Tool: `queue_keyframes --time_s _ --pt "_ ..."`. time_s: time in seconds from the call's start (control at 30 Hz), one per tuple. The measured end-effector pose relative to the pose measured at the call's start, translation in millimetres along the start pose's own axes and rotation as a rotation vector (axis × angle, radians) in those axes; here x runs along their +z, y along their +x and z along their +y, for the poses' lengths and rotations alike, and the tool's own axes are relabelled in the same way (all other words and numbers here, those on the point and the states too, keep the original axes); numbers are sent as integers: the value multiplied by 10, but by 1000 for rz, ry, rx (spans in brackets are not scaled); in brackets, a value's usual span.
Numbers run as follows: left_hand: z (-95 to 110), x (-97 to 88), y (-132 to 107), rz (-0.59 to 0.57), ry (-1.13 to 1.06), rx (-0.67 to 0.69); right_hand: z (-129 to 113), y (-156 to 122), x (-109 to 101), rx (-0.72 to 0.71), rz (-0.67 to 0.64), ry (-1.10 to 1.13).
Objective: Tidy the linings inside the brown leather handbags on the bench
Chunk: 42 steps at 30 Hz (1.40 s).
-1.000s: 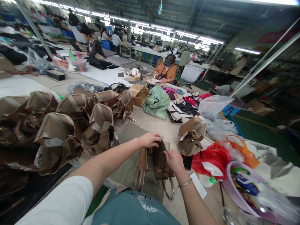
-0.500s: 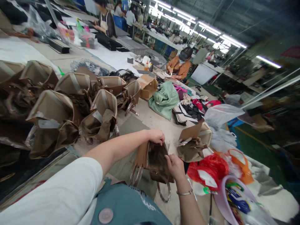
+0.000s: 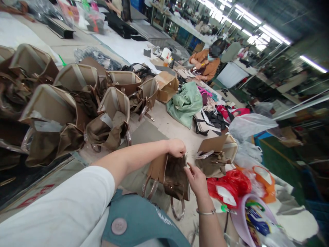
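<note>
A brown handbag [image 3: 176, 175] with a dark lining lies tilted in front of me, its handles wrapped in clear plastic. My left hand [image 3: 177, 148] has curled fingers on the bag's far top edge; the fingertips are hidden behind it. At the bag's right edge, my right hand [image 3: 197, 180] pinches the rim, its other fingers partly out of sight. Beneath the bag lies a grey-green sheet [image 3: 146, 132]. Another brown handbag [image 3: 212, 164], with a tan board sticking up from it, stands just right of my right hand.
Several open handbags [image 3: 110, 132] crowd the left side. A green cloth bundle [image 3: 185, 104] lies further back. Red plastic bags [image 3: 238, 183] and a lilac basin [image 3: 240, 219] are at the right. Across the table a co-worker [image 3: 207, 67] sits holding something yellow.
My view has tipped downward, so the surroundings sit higher in the picture. Both hands stay at the handbag's edges; the right hand's fingers have shifted slightly along the rim.
</note>
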<state>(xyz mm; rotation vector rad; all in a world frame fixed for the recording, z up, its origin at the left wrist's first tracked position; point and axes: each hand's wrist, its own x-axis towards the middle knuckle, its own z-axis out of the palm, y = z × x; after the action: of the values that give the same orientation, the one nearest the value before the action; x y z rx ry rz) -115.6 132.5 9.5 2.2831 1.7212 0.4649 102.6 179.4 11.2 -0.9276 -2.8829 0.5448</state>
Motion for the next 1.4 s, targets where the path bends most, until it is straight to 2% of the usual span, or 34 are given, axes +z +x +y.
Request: queue_keyframes --time_s 0.27,0.6,0.83,0.97,1.13,1.27,1.4 --pt "56 -20 -11 8 13 -38 -146 165 83 -41 -2 -49" --pt "125 44 59 4 91 -114 -79 165 134 152 73 62" --pt "51 -7 -17 -17 42 -100 -110 183 141 94 80 -8" --pt "109 10 10 -10 45 -164 -78 204 148 54 96 -95" --pt "204 115 112 34 45 -247 -38 201 145 69 116 -136" --pt "221 147 133 60 38 -272 -48 176 127 98 92 -85" --pt "192 116 108 61 41 -273 -61 189 100 162 51 65"
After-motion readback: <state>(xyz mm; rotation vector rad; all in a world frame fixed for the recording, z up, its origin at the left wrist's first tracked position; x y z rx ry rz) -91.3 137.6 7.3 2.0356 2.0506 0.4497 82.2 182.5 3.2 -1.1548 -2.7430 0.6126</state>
